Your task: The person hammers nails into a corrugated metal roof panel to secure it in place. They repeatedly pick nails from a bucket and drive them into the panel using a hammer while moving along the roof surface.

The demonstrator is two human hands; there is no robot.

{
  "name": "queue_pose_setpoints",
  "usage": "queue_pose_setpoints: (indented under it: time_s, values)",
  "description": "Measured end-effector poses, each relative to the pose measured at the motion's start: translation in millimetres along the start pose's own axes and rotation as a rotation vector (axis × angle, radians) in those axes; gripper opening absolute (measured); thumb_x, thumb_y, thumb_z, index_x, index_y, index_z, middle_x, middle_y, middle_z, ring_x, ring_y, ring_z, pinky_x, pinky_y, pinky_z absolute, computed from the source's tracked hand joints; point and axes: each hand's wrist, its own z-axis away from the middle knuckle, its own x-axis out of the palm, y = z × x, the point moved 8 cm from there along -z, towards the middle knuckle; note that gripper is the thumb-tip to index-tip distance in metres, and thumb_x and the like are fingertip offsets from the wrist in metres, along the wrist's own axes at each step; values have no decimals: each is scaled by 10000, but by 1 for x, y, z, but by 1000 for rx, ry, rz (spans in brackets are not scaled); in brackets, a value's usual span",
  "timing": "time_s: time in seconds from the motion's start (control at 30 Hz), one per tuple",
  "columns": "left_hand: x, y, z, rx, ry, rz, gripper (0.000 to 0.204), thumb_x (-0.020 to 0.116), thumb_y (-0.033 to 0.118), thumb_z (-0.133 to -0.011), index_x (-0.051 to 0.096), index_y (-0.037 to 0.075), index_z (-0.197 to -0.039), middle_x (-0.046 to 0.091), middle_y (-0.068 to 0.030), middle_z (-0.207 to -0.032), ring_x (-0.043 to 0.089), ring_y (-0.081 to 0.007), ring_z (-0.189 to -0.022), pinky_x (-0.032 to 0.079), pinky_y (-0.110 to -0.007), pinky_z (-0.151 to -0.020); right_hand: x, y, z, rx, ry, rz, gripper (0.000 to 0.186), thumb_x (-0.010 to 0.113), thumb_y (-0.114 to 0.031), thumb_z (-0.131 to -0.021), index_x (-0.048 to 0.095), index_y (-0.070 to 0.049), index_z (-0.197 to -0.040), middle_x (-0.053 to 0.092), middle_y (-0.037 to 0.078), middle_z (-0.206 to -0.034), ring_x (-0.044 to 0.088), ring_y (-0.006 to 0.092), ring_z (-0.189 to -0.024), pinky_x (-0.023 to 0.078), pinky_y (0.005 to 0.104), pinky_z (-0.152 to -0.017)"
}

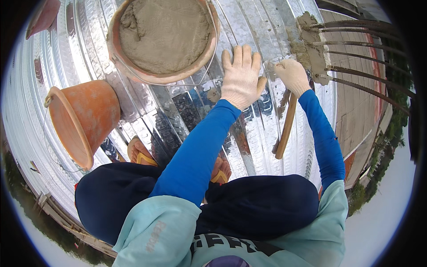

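My left hand [240,78], in a pale glove, rests with fingers spread on the ridged silver metal decking [249,142], beside the bucket of grey wet mortar [162,38]. My right hand [291,75], also gloved, is closed just to its right, near a strip of mortar [318,62]; what its fingers hold is hidden. A long wooden tool handle [286,129] runs down from beneath that hand across the decking; whether I grip it is unclear.
An orange bucket [93,111] lies tipped at the left, another bucket [41,18] at top left. Several rusty rebars [364,78] project at the right over a lower boarded surface [356,115]. My sandalled feet [144,151] are below the buckets; greenery and sky show at the rim.
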Motion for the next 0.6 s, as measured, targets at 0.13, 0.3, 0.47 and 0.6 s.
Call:
queue_pose_setpoints:
  time_s: [0.13,0.3,0.47,0.6]
  values:
    - [3,2,6,-1,35,-22,739,835,432,-844,589,6,-1396,511,-229,-1421,460,-407,-1360,315,-673,-1150,11,-3,18,16,47,-20,412,574,-364,-1008,778,-13,-937,764,266,-964,753,476,-924,597,565,-840]
    - [6,3,3,8,-2,-22,756,818,445,-860,580,7,-1429,508,-237,-1456,455,-417,-1375,302,-690,-1160,8,4,10,57,-12,46,437,563,-387,-1008,772,-9,-941,761,269,-968,753,477,-953,592,566,-855]
    - [8,7,5,8,-27,-11,757,800,446,-877,576,-4,-1443,510,-261,-1490,454,-427,-1402,295,-685,-1170,-6,-6,7,20,96,33,421,553,-365,-1012,773,-13,-942,754,271,-940,752,475,-935,595,568,-843]
    - [3,-2,5,10,28,-72,752,813,435,-860,580,1,-1428,520,-247,-1465,456,-424,-1377,301,-681,-1164,8,-10,24,-8,176,-61,436,558,-364,-1010,767,8,-919,743,279,-896,743,482,-876,588,564,-806]
